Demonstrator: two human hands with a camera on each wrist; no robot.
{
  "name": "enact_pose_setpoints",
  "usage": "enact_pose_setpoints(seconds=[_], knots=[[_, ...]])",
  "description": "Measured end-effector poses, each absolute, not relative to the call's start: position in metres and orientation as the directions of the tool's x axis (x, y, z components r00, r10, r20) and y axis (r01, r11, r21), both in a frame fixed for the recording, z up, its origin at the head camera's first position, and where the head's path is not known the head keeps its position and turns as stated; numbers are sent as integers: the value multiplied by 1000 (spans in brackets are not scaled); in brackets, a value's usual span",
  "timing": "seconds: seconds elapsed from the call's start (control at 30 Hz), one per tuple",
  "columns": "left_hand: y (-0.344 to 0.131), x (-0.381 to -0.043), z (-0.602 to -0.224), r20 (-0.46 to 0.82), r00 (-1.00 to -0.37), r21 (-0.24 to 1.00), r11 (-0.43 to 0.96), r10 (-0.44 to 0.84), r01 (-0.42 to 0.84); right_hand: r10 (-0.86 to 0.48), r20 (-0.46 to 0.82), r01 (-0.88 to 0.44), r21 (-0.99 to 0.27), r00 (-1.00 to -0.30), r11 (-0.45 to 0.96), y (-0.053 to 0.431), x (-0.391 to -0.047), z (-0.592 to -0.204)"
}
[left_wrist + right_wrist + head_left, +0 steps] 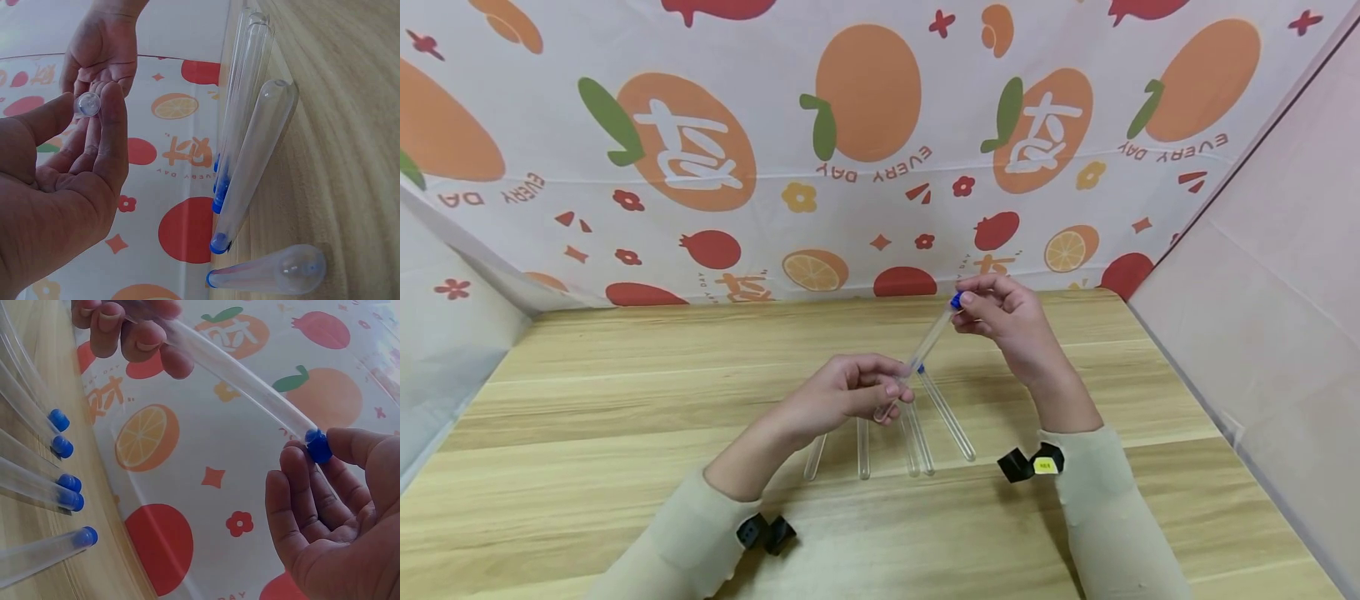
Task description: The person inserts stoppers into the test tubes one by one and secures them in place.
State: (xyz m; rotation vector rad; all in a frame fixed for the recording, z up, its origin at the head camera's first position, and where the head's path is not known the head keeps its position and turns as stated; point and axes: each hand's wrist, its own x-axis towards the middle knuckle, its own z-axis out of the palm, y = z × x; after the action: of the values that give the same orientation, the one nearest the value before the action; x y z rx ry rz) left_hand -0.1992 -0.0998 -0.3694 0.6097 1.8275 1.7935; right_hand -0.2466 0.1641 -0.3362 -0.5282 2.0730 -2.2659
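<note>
A clear test tube (931, 337) is held slantwise above the table between both hands. My left hand (850, 392) pinches it near the rounded lower end, with thumb and fingers on either side. At the upper end, my right hand (1003, 317) pinches the blue cap (319, 447) between thumb and fingers. The cap sits at the tube's mouth. Below the hands, several more clear tubes lie on the table, their rounded ends toward me; one tube (946, 412) lies at the right of the group. Blue caps (62, 446) on their far ends show in the right wrist view.
The wood-grain table (625, 450) carries the tubes near its middle. Behind it hangs a white cloth (865, 200) printed with fruit. A pale side wall (1285, 275) stands along the right edge.
</note>
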Motion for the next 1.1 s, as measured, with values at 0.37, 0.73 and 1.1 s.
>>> enact_pose_setpoints(seconds=[0.37, 0.73, 1.1], knots=[[-97, -198, -370, -57, -769, 997, -3, 637, -76, -270, 250, -229, -968, -930, -108, 162, -247, -339], [-92, -195, -370, -61, -787, 993, -43, 615, -111, -280, 287, -271, -958, -916, -96, 154, -249, -347], [-86, -190, -367, -56, -831, 991, -71, 553, -115, -144, 306, -291, -949, -941, -119, 141, -247, -350]])
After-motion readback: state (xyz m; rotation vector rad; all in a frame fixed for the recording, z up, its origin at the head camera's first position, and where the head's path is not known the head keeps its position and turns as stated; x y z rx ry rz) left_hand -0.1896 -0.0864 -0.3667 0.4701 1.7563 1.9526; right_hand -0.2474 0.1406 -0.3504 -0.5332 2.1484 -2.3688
